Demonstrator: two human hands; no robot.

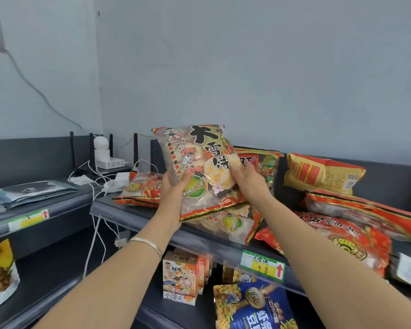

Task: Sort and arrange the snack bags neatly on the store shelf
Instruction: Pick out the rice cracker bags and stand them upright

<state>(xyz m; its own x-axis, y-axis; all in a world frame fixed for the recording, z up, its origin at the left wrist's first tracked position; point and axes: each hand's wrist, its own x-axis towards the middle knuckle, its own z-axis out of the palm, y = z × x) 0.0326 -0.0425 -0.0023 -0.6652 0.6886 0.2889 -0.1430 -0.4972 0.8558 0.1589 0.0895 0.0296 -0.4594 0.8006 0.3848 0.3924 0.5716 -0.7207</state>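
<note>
head view: hands hold snack bag over heaped bags crowding shelf.

1. Your left hand and right hand hold a snack bag above the shelf.
2. A second bag lies under it, and a third bag to its left.
3. A pile of bags lies to your right.
4. A carton stands below.

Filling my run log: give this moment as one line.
left hand + right hand grip rice cracker bag | raised over shelf | unplaced
</note>
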